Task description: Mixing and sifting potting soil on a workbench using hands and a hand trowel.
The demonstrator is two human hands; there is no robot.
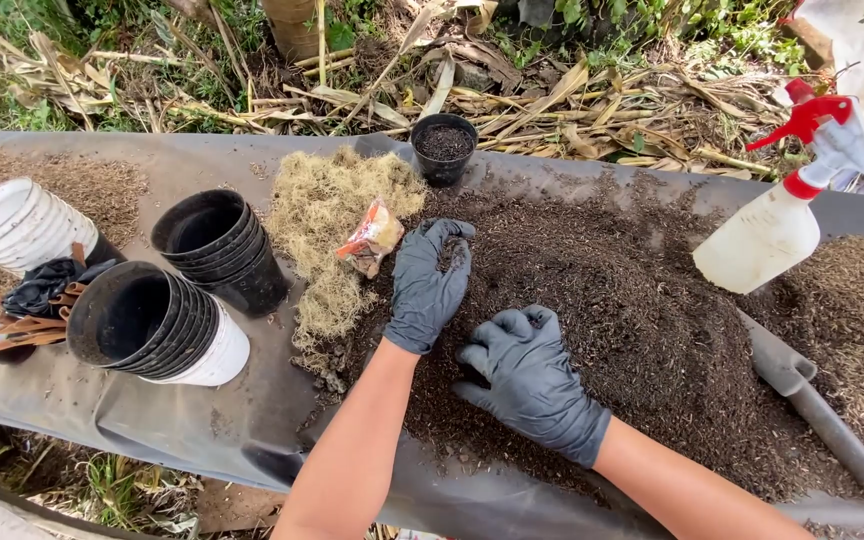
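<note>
From the head camera, two hands in dark grey gloves work in a broad heap of dark potting mix (632,300) spread over a grey sheet (152,410) on a table. The left hand (430,280) is cupped palm-up just above the heap, its fingers curled around a small scoop of the soil. The right hand (530,380) lies flat on the heap close beside it, fingers spread and released, gripping nothing. One small black pot (443,147) stands upright at the far edge of the heap, well apart from both hands and already filled with soil near to its rim; that looks to be the only pot done. Left of the heap lie two stacks of empty black pots on their sides, one nearer stack (157,322) and one farther stack (220,245), and one stack of white pots (22,222) beyond them, so most of the potting seems left to do. How many pots each stack holds is hard to tell from the nested rims. A clump of pale dry moss (327,215) lies between the stacks and the heap, with one small orange-and-clear packet (372,235) on it. One white spray bottle (782,215) with a red trigger leans at the right, and one grey trowel (822,410) with a green tip lies beneath it.
</note>
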